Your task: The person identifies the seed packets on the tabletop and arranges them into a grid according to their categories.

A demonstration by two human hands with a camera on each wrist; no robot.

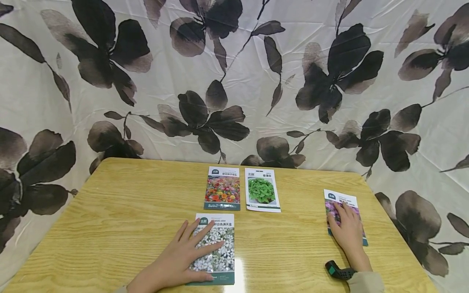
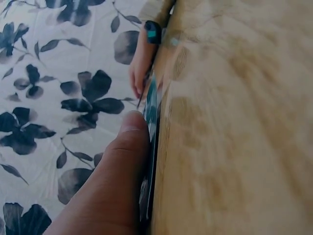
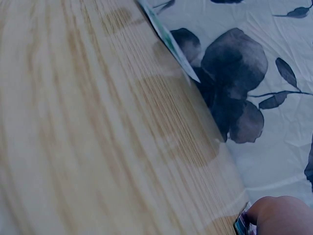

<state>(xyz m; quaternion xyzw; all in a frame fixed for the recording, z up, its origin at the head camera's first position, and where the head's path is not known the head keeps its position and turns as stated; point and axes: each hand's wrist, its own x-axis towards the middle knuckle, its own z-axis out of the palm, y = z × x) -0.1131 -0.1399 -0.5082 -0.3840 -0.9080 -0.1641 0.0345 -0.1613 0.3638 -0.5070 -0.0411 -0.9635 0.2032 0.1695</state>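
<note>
My left hand (image 1: 179, 256) lies with its fingers spread over a seed packet with white flowers (image 1: 226, 260) at the front middle of the table. In the left wrist view, the thumb (image 2: 122, 161) lies along that packet's edge. Over at the right, my right hand (image 1: 348, 234) rests its fingers on a seed packet with purple flowers (image 1: 344, 196), covering much of its picture. Part of the right hand (image 3: 283, 215) shows at the packet's edge in the right wrist view. Both packets lie face up, slightly tilted in the case of the purple one.
Behind the left hand lie a seed packet with mixed colourful flowers (image 1: 222, 191) and one with green leaves (image 1: 261, 191), side by side. The wooden table (image 1: 128, 203) ends at a floral cloth (image 1: 264, 81). A black band (image 1: 338, 272) is at the right wrist.
</note>
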